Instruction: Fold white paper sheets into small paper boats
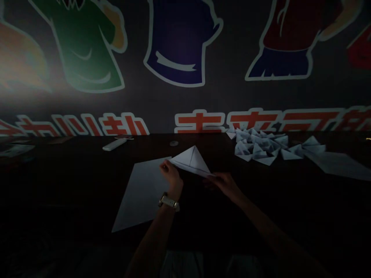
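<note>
A folded white paper triangle [191, 159] is held up over the dark table [72, 185]. My left hand [171, 175], with a watch on its wrist, pinches the triangle's left corner. My right hand [224, 183] grips its right corner. Under the left hand lies a flat white sheet of paper [140, 195]. The scene is very dim.
A pile of several folded white paper shapes [261, 146] lies at the back right, with flat sheets [339, 164] beside it. A white remote-like object [114, 144] and a small round thing [174, 143] lie near the table's far edge. A painted wall rises behind.
</note>
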`<state>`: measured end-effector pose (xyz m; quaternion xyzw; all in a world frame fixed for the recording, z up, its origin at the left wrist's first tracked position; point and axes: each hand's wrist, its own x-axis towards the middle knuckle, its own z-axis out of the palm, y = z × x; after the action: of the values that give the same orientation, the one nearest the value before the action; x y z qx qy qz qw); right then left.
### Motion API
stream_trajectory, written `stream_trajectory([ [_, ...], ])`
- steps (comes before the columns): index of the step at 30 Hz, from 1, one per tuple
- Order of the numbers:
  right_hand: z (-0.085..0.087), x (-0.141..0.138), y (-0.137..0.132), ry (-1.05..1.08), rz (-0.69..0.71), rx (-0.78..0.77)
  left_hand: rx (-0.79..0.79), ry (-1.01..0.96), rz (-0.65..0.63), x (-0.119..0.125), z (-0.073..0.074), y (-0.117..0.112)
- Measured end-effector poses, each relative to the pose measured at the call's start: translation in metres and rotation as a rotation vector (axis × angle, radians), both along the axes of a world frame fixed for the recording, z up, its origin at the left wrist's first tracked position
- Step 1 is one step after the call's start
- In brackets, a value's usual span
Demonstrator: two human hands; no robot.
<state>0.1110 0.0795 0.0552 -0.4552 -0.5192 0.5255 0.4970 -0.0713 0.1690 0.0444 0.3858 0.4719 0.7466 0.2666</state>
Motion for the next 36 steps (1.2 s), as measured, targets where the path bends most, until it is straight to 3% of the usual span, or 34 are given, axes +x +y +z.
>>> stream_trajectory([
  [3, 0.008, 0.019, 0.013, 0.198, -0.29, 0.066, 0.026, -0.121, -0.057, 0.011, 0.008, -0.009],
  [7, 0.011, 0.05, 0.024, 0.439, -0.567, 0.211, -0.01, -0.138, -0.449, 0.027, 0.015, -0.022],
  [10, 0.011, 0.07, 0.029, 0.545, -0.731, 0.259, -0.087, 0.049, -0.758, 0.036, 0.016, -0.031],
  [12, 0.012, 0.076, 0.03, 0.574, -0.796, 0.255, -0.113, 0.154, -0.878, 0.041, 0.015, -0.037],
  [14, 0.011, 0.073, 0.03, 0.509, -0.751, 0.235, -0.113, 0.198, -0.895, 0.045, 0.015, -0.041],
  [20, 0.003, 0.037, 0.025, 0.273, -0.416, 0.12, -0.088, 0.246, -0.827, 0.054, 0.01, -0.05],
  [28, 0.003, 0.036, 0.019, 0.062, -0.313, 0.075, -0.184, 0.266, -1.079, 0.054, 0.012, -0.052],
  [31, 0.006, 0.045, 0.022, 0.138, -0.333, 0.089, -0.203, 0.247, -1.119, 0.052, 0.015, -0.054],
  [36, 0.012, 0.081, 0.031, 0.379, -0.557, 0.122, -0.24, 0.226, -1.181, 0.049, 0.017, -0.055],
])
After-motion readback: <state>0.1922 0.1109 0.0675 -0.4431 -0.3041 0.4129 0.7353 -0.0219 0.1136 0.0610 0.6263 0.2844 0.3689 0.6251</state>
